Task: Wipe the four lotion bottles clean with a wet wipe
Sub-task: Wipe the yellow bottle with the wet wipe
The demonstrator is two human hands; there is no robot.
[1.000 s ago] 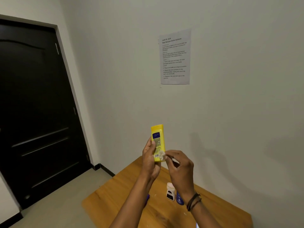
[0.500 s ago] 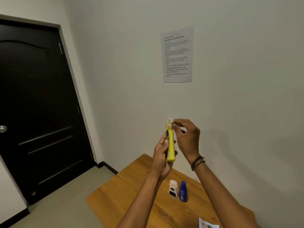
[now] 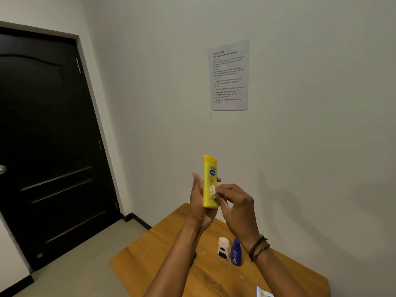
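Note:
My left hand (image 3: 199, 202) holds a yellow lotion bottle (image 3: 209, 174) upright in front of the wall, above the wooden table (image 3: 167, 249). My right hand (image 3: 236, 203) pinches a small crumpled white wet wipe (image 3: 212, 191) and presses it against the bottle's lower front. On the table stand a small white bottle with a pink cap (image 3: 223, 248) and a dark blue bottle (image 3: 236, 252), side by side. A sliver of another blue bottle (image 3: 194, 257) shows behind my left forearm.
A black door (image 3: 47, 146) fills the left. A printed paper sheet (image 3: 229, 75) is taped to the wall. A packet corner (image 3: 264, 293) lies at the table's near edge, lower right. Grey floor lies left of the table.
The bottle has been turned so its front label faces me. My right hand has slid the wipe from the bottle's top down to its lower front.

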